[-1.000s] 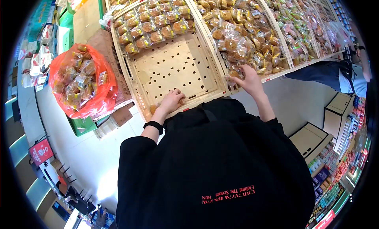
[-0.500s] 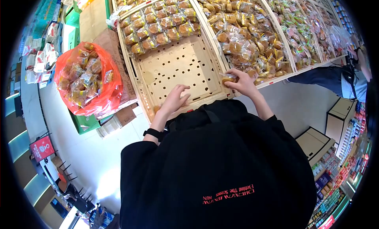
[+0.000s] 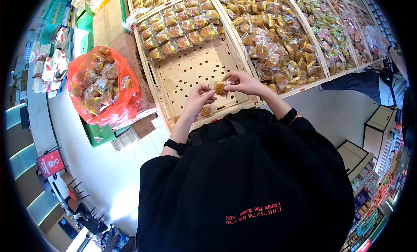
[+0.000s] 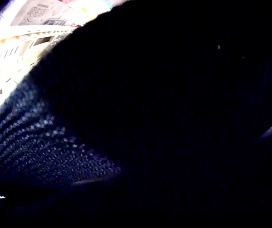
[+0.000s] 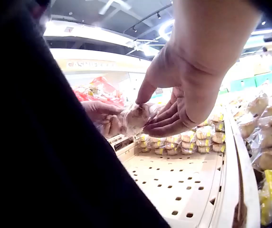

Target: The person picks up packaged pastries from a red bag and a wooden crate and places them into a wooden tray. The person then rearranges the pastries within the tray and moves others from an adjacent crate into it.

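Note:
Over the beige perforated crate (image 3: 186, 71), a wrapped pastry (image 3: 220, 88) is between the two hands. The right hand (image 3: 243, 83) pinches it from the right, and the left hand (image 3: 197, 100) touches its left side with bent fingers. In the right wrist view the same wrapped pastry (image 5: 137, 118) lies between the right hand (image 5: 186, 85) and the fingertips of the left hand (image 5: 102, 116). Another wrapped pastry (image 3: 205, 111) rests at the crate's near edge beside the left hand. Rows of wrapped pastries (image 3: 186, 26) fill the crate's far part. Dark cloth covers most of the left wrist view.
To the left stands a red plastic bag (image 3: 130, 93) of wrapped pastries. A bin of loose wrapped pastries (image 3: 278, 43) adjoins the crate on the right, with further bins (image 3: 334, 39) beyond. Another person's dark-clad leg (image 3: 347, 83) is at the far right.
The right hand has taken a wrapped pastry from the right-hand bin and moved left over the crate. The left hand has moved up and right to meet it.

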`<state>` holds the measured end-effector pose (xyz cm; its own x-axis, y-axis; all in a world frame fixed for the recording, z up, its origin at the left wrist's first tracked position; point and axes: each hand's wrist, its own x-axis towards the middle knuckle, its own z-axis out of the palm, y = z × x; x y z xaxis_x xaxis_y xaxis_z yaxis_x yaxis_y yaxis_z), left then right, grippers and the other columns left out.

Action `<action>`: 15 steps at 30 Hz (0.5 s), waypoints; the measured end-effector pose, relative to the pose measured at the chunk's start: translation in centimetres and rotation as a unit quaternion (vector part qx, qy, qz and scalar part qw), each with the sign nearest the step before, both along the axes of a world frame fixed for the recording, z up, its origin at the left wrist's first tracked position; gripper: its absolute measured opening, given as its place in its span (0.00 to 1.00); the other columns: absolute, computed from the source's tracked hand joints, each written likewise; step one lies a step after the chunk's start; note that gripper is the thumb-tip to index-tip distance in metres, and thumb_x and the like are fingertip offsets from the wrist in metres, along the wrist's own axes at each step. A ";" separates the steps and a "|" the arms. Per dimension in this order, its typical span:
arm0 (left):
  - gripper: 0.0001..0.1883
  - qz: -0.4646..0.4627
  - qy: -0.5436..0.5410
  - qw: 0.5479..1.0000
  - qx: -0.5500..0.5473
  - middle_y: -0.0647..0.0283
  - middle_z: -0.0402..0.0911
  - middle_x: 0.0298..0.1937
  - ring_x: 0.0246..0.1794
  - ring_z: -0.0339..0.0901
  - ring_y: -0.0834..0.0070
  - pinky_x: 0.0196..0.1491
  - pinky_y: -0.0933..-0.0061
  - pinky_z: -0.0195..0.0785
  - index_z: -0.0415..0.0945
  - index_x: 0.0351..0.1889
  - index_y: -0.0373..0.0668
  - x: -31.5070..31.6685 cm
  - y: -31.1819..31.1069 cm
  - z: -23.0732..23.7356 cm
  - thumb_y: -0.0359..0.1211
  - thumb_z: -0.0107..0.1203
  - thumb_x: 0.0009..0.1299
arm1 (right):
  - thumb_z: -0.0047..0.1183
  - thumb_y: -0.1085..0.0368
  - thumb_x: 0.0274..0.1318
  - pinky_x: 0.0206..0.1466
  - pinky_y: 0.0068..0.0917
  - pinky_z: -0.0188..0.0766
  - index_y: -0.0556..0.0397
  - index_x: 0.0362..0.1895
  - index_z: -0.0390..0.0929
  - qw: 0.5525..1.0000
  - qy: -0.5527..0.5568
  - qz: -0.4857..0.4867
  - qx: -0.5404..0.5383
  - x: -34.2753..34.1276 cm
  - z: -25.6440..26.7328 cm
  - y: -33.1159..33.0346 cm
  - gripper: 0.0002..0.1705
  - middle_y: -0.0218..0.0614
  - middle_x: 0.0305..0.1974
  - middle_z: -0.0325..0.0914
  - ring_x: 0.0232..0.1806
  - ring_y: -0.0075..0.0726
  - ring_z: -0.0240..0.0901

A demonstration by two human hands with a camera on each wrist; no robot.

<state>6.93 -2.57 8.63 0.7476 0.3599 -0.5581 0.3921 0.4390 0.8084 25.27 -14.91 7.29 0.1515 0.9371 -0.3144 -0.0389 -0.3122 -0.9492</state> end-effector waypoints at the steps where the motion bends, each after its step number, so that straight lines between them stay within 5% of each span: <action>1: 0.09 0.008 0.022 1.000 -0.010 0.63 0.76 0.32 0.31 0.75 0.80 0.36 0.81 0.71 0.69 0.36 0.37 -0.2 0.0 -0.1 0.33 0.53 0.65 | 0.58 0.62 0.48 0.30 0.20 0.68 0.57 0.42 0.71 0.999 0.029 0.020 -0.020 0.0 -0.5 0.0 0.19 0.35 0.29 0.76 0.30 0.24 0.72; 3: 0.08 -0.031 0.037 0.999 0.024 0.62 0.76 0.31 0.31 0.75 0.78 0.36 0.79 0.71 0.69 0.34 0.37 -0.6 0.0 -1.4 0.33 0.53 0.65 | 0.59 0.61 0.46 0.30 0.21 0.69 0.59 0.39 0.73 0.998 0.047 0.008 -0.036 -0.2 -1.1 0.0 0.18 0.35 0.28 0.76 0.27 0.23 0.73; 5: 0.08 -0.071 0.052 0.995 0.056 0.62 0.76 0.30 0.31 0.76 0.77 0.37 0.77 0.71 0.69 0.32 0.37 -1.3 0.1 -3.7 0.32 0.53 0.64 | 0.59 0.62 0.45 0.29 0.22 0.69 0.61 0.38 0.74 0.991 -0.068 0.075 -0.082 -0.4 -1.3 0.4 0.18 0.35 0.26 0.77 0.25 0.24 0.73; 7: 0.09 -0.200 0.116 0.925 0.301 0.58 0.79 0.30 0.30 0.79 0.70 0.35 0.73 0.71 0.71 0.32 0.38 -2.2 0.3 -6.6 0.34 0.54 0.60 | 0.57 0.64 0.43 0.29 0.24 0.70 0.60 0.37 0.75 0.987 -0.095 0.089 -0.093 -0.9 -4.2 0.9 0.16 0.38 0.26 0.78 0.24 0.27 0.74; 8: 0.10 -0.184 0.103 0.920 0.330 0.56 0.79 0.32 0.32 0.79 0.66 0.38 0.69 0.70 0.72 0.34 0.38 -2.6 0.1 -7.7 0.35 0.53 0.59 | 0.57 0.63 0.42 0.30 0.25 0.70 0.59 0.36 0.76 0.976 -0.109 0.139 -0.129 -1.3 -6.0 1.2 0.16 0.39 0.26 0.78 0.25 0.29 0.75; 13: 0.11 -0.162 0.094 0.928 0.322 0.55 0.78 0.37 0.36 0.77 0.63 0.41 0.68 0.69 0.73 0.38 0.38 -3.0 -0.3 -8.4 0.32 0.50 0.60 | 0.57 0.63 0.42 0.28 0.24 0.70 0.60 0.32 0.75 0.952 -0.137 0.194 -0.191 -4.4 -11.8 1.7 0.13 0.38 0.24 0.77 0.24 0.28 0.74; 15: 0.11 -0.168 0.078 0.928 0.324 0.54 0.78 0.39 0.38 0.76 0.62 0.42 0.67 0.69 0.73 0.39 0.38 -3.3 -0.4 -8.3 0.32 0.48 0.60 | 0.59 0.58 0.35 0.34 0.30 0.72 0.58 0.34 0.76 0.949 -0.189 0.182 -0.173 -5.6 -12.1 2.1 0.20 0.43 0.29 0.78 0.30 0.39 0.76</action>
<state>3.67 -2.99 0.31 0.8072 0.4183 -0.4165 0.5526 -0.2876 0.7822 19.62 -12.80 -4.80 0.0009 0.7994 -0.6007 0.4554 -0.5352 -0.7115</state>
